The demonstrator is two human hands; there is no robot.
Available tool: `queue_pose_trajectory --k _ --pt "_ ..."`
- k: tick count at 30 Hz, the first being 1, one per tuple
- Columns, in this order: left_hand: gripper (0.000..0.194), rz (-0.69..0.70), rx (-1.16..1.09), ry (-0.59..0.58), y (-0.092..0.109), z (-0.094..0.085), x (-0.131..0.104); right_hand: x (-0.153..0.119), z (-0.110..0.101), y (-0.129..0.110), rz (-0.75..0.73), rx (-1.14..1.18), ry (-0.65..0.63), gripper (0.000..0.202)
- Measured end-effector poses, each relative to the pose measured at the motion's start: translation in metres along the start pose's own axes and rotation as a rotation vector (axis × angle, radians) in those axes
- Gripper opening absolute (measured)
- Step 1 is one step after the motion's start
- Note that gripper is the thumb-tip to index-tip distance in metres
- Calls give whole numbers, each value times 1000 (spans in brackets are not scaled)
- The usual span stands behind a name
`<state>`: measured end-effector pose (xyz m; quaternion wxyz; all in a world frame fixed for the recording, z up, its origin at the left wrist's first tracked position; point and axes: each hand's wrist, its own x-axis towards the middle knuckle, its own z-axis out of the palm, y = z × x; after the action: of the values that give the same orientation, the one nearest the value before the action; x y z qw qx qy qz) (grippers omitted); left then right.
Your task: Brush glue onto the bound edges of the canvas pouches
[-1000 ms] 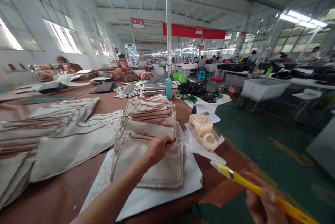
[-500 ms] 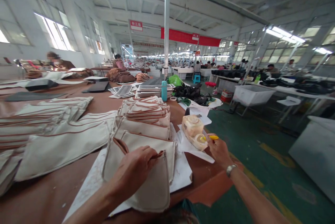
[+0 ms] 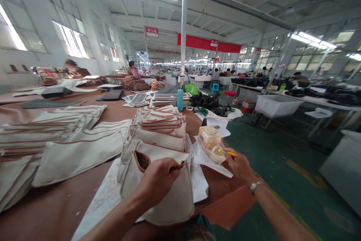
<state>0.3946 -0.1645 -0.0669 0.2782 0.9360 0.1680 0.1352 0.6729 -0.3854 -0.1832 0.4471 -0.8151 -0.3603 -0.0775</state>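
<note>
Head view: left hand (image 3: 159, 179), lower middle of frame, has fingers pinched closed on the brown-lined top edge of a cream pouch (image 3: 176, 203); the pouch's mouth gapes left of the knuckles, brown inside. Right hand (image 3: 239, 165), right of centre, has fingers closed around a yellow brush (image 3: 230, 153), its tip end at the mouth of a cup (image 3: 217, 153). Can't see how deep the tip sits. Silver watch (image 3: 256, 187) on that wrist. Held pouch is in front of more cream pouches (image 3: 162, 140), piled in overlapping rows up the middle; white paper (image 3: 103, 196) lies under the near end. Brown table covering (image 3: 53, 205) fills lower left, with a second spread of pouches (image 3: 81, 151) on it. Cup is just beside a boxy container (image 3: 209, 136), both stained, both on a white sheet (image 3: 201, 158). Beyond the pouches, centre: teal bottle (image 3: 179, 100) upright, tape roll (image 3: 189, 108) near its base, flat panels (image 3: 166, 100) stacked to its left. Green bag (image 3: 192, 89) and black scraps (image 3: 207, 100) are right of the bottle. Farther out, white tub (image 3: 278, 106) at right, blue stool (image 3: 214, 87) right of centre, a person (image 3: 81, 71) at upper left, red banner (image 3: 197, 42) across upper middle.
</note>
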Motion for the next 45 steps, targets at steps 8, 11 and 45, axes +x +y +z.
queue_pose_trajectory --k 8,11,45 --pt "27 -132 -346 -103 0 -7 -9 -37 -32 -39 -22 121 15 33" --pt "30 -138 -426 -119 1 -8 -17 -53 -40 -83 34 302 136 35" --pt "15 734 425 163 8 6 -102 -123 -64 -219 32 783 121 25"
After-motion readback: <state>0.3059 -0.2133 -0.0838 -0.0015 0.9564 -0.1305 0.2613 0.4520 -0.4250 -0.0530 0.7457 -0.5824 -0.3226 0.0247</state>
